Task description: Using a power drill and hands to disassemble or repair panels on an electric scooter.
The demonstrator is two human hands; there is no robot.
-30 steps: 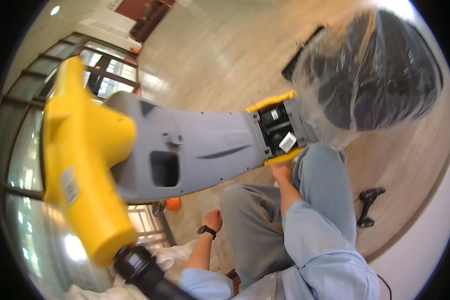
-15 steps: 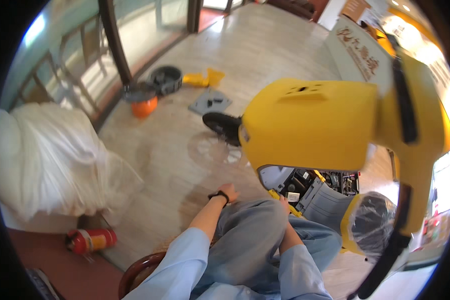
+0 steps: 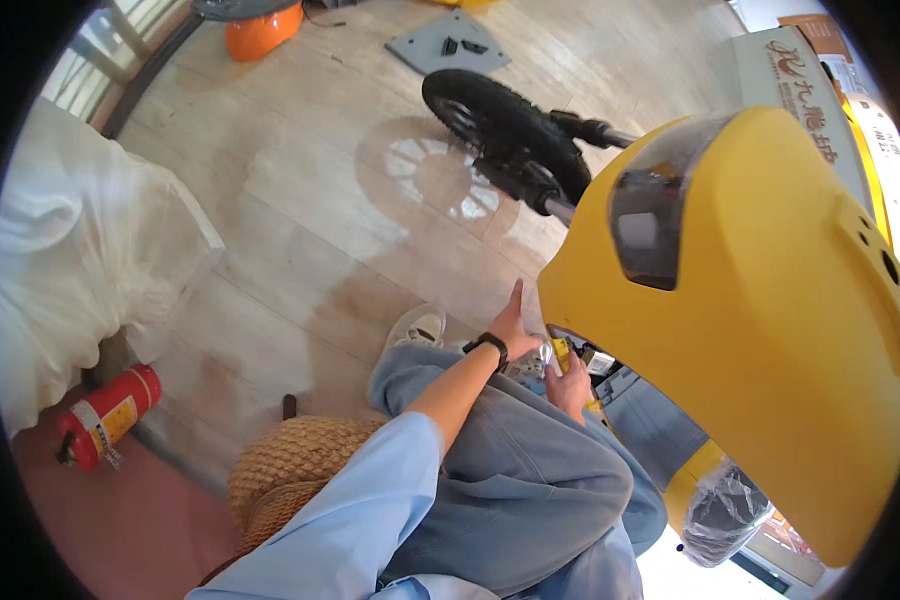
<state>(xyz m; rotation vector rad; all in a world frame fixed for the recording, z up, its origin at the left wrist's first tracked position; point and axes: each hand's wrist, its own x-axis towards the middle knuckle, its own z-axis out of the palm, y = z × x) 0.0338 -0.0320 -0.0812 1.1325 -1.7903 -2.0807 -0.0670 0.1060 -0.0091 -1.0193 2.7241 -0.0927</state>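
My left hand (image 3: pixel 513 332), with a black band on its wrist, is open beside the lower edge of a yellow vehicle body (image 3: pixel 740 310). Its index finger stretches forward and its thumb lies close to a small shiny silver piece (image 3: pixel 545 352). Just right of it, my right hand (image 3: pixel 570 388) is closed by that piece and a yellow part (image 3: pixel 561 351). What the right fingers grip is partly hidden. Beyond the hands stands the vehicle's black front wheel (image 3: pixel 510 135), joined by a fork to the yellow body with a dark window.
A grey plate (image 3: pixel 448 43) and an orange object (image 3: pixel 262 35) lie on the floor ahead. At left are a white-draped object (image 3: pixel 90 250) and a red fire extinguisher (image 3: pixel 108 415). A woven seat (image 3: pixel 295 465) is beside me; a plastic-wrapped part (image 3: pixel 725 510) sits at lower right.
The view has swung down and closer to the vehicle. My left hand has come beside my right hand, which now shows above my knee with the silver piece near it.
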